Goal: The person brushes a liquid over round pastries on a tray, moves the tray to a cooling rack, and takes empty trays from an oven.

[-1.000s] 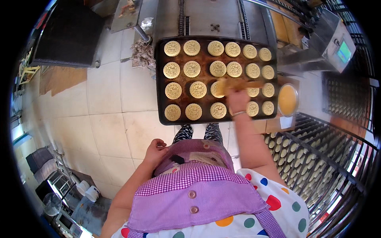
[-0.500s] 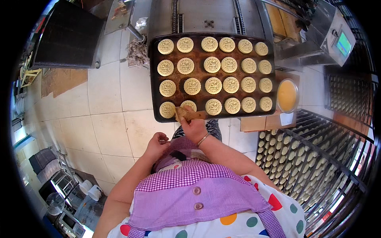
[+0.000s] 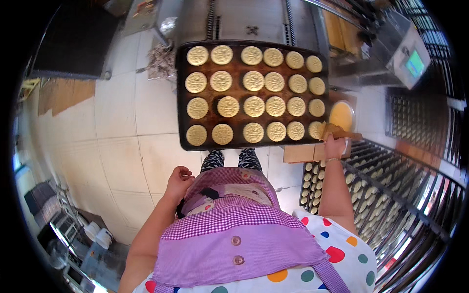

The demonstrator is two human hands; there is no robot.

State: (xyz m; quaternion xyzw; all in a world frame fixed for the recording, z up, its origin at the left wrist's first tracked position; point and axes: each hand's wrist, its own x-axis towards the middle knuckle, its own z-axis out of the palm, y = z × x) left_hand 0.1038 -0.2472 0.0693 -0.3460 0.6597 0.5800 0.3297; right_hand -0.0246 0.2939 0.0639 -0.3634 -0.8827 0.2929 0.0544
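My right hand [image 3: 334,145] is wrapped round a wooden-handled pastry brush [image 3: 349,135]. The bristles are at the near-right corner of a dark baking tray [image 3: 234,143], over or beside the last mooncake [image 3: 315,129] there; contact cannot be made out. Rows of round, pale yellow mooncakes with stamped tops and fluted edges lie on this tray, such as one mooncake [image 3: 253,132] in the near row. Just right of the tray stands a round bowl of orange-yellow liquid [image 3: 342,115], probably egg wash. My left hand [image 3: 181,180] hangs by the apron, fingers curled in and holding nothing.
A black rack [image 3: 391,180] with trays of more mooncakes stands at the right. Beyond the tray is a metal machine with chain tracks [image 3: 251,12], and a control screen [image 3: 415,63] at the far right. A dark cabinet [image 3: 73,39] stands far left on the tiled floor [image 3: 117,127].
My right hand has swept the brush rightward from the near-left mooncakes to the tray's near-right corner. The view has shifted slightly. My left hand stays near the apron.
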